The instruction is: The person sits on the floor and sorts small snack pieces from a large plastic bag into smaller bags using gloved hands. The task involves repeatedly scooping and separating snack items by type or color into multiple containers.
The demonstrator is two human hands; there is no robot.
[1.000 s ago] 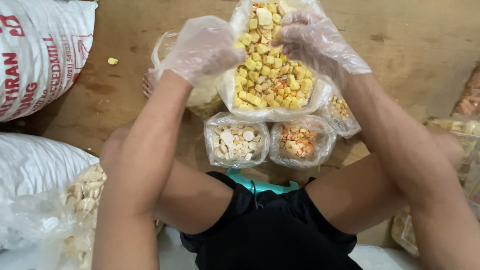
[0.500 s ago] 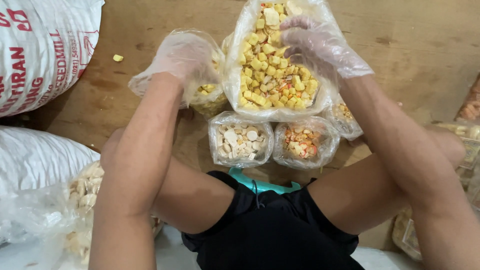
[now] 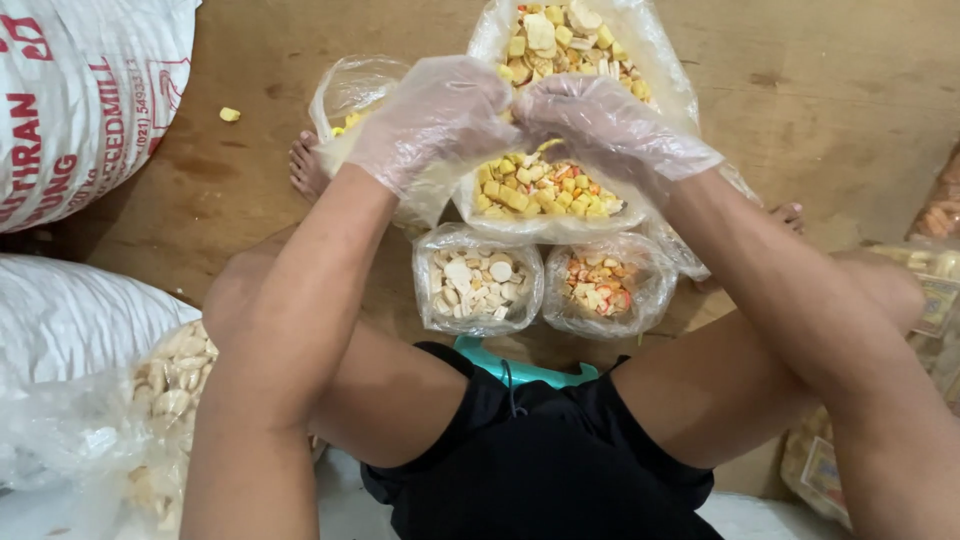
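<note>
Gloved hands (image 3: 520,115) together, fingers apparently curled.

Worn wooden floor (image 3: 820,90), white sacks (image 3: 80,100)

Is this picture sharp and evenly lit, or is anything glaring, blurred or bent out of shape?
Head view: light is soft and even, shadows faint on the wooden floor. The clear gloves on the left hand and right hand and the large bag of yellow pieces show mild sheen, not harsh glare. The centre is sharp; the forearms bulge toward the lower edge from the wide lens.
</note>
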